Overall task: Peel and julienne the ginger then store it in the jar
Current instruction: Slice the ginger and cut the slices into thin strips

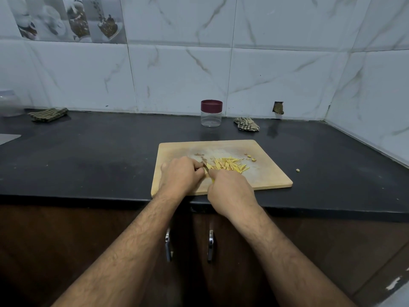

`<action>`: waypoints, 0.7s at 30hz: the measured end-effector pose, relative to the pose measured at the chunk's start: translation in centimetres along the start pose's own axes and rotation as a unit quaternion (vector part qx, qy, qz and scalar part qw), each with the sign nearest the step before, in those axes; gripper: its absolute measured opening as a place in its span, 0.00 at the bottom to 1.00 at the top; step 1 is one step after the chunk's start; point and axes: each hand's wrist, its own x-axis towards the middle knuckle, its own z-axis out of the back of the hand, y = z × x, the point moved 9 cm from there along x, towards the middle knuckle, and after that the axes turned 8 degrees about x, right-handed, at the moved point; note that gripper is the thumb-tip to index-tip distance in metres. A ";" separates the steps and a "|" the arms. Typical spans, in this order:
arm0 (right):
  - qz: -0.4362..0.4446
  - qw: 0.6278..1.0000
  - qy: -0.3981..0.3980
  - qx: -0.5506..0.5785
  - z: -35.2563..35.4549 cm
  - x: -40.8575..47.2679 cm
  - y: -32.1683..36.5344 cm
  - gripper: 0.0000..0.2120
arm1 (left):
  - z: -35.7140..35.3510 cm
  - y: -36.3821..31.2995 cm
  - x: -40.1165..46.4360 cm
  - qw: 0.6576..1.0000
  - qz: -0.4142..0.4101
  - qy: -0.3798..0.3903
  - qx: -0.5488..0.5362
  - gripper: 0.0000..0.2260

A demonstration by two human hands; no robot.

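Cutting ginger at the chopping board's near-left part.
My right hand grips a knife; my left hand's fingers curl beside its blade, what they hold I cannot tell. Ginger strips lie mid-board on the chopping board; the lidded jar stands at the counter's back edge.

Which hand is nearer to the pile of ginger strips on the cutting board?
Right. The right hand is at the near edge of the ginger strips, curled around a knife. The left hand sits just left of the pile, beyond the blade.
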 end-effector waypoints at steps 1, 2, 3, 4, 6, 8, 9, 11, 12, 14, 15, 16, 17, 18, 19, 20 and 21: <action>0.000 1.000 0.000 0.000 0.0 0.0 0.0 0.20 | -0.1 0.0 0.0 1.000 0.000 0.001 0.001 0.12; 0.002 1.000 -0.001 -0.002 0.0 0.0 0.1 0.20 | -0.1 0.0 0.0 1.000 0.000 0.000 -0.001 0.12; 0.006 1.000 -0.002 -0.007 0.0 -0.2 0.2 0.19 | -0.1 0.0 0.0 1.000 0.001 -0.003 -0.005 0.12; 0.011 1.000 -0.003 -0.012 0.0 -0.4 0.2 0.20 | 0.0 0.1 0.0 1.000 0.003 -0.007 -0.009 0.12; 0.018 1.000 -0.005 -0.018 -0.1 -1.3 -0.2 0.21 | 0.1 0.2 0.0 1.000 0.006 -0.012 -0.008 0.11; 0.022 1.000 -0.003 -0.019 0.0 -2.4 -0.7 0.22 | 0.1 0.2 0.0 1.000 0.008 -0.016 -0.003 0.11; 0.022 1.000 -0.001 -0.020 0.1 -2.8 -0.9 0.22 | 0.2 0.2 0.0 1.000 0.008 -0.016 -0.001 0.11; 0.022 1.000 0.003 -0.019 0.3 -3.2 -1.1 0.24 | 0.2 0.1 0.0 1.000 0.005 -0.015 0.002 0.11; 0.021 1.000 0.003 -0.016 0.4 -3.3 -1.2 0.25 | 0.2 0.1 -0.1 1.000 0.003 -0.014 0.006 0.11; 0.015 1.000 0.002 -0.009 0.6 -3.1 -1.2 0.25 | 0.2 0.0 -0.1 1.000 0.000 -0.012 0.011 0.12; 0.012 1.000 0.002 -0.007 0.6 -2.9 -1.3 0.24 | 0.2 0.0 -0.2 1.000 0.001 -0.009 0.010 0.12; 0.010 1.000 0.002 -0.005 0.7 -2.8 -1.2 0.23 | 0.2 -0.1 -0.2 1.000 0.001 -0.006 0.009 0.13; 0.008 1.000 0.000 -0.002 0.8 -2.7 -1.1 0.23 | 0.2 -0.1 -0.3 1.000 0.002 -0.003 0.008 0.13; 0.007 1.000 -0.002 0.002 0.8 -2.6 -1.0 0.24 | 0.2 -0.1 -0.3 1.000 0.002 0.000 0.007 0.14; 0.007 1.000 -0.005 0.006 0.8 -2.5 -0.9 0.25 | 0.2 0.0 -0.2 1.000 0.001 0.003 0.006 0.14; 0.008 1.000 -0.008 0.009 0.9 -2.4 -0.8 0.26 | 0.1 0.0 -0.2 1.000 0.001 0.006 0.004 0.14; 0.008 1.000 -0.009 0.012 0.8 -2.2 -0.7 0.26 | 0.0 0.1 -0.1 1.000 0.000 0.009 0.002 0.14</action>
